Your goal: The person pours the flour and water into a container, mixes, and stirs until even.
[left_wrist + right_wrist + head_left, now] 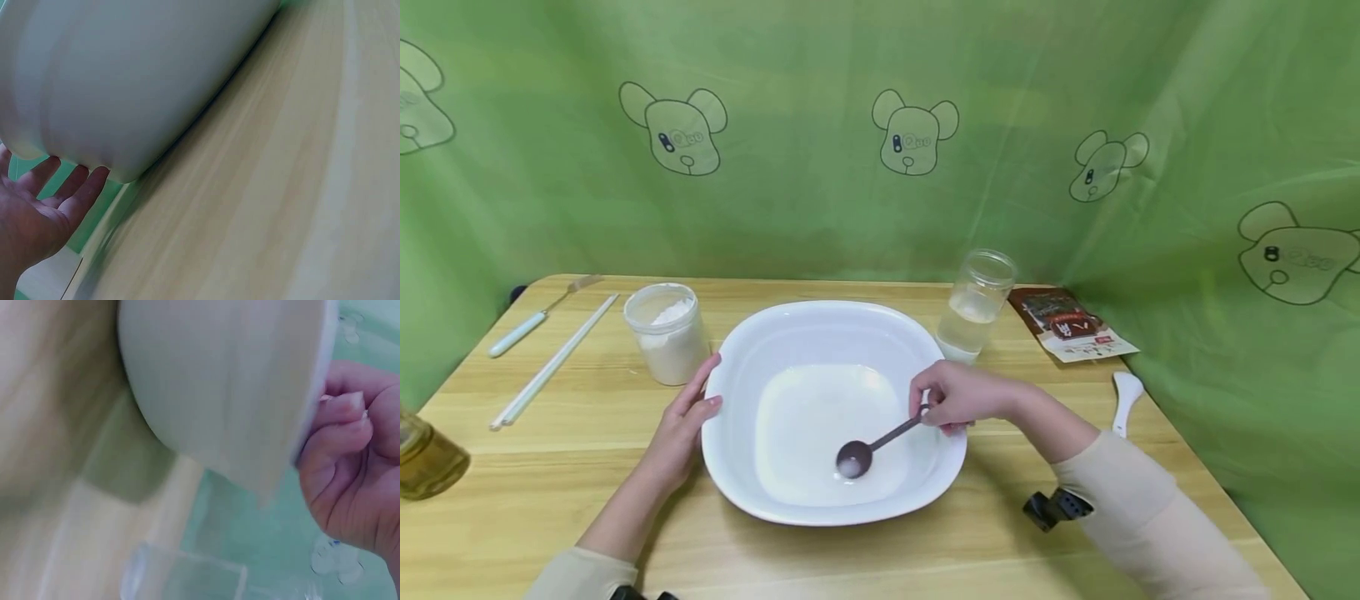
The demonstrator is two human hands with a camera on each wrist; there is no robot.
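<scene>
A white basin [831, 312] stands in the middle of the table. At its left side my left hand [679, 433] holds the rim, thumb at the edge and the other fingers [84, 194] reaching underneath. My right hand [958, 396] pinches the handle end of a dark brown measuring spoon [891, 435] over the basin's right side. The spoon slants down to the left, its bowl low inside the basin with something whitish in it. In the right wrist view, curled fingers [340, 434] show beside the basin wall [212, 381]; the spoon is hidden there.
A jar of white powder [670, 346] is left of the basin; a jar of clear liquid [973, 312] stands behind right. Chopsticks [553, 367], a fork [523, 332] and an amber jar [430, 458] lie left. A packet [1067, 325] and white spoon [1125, 400] are right.
</scene>
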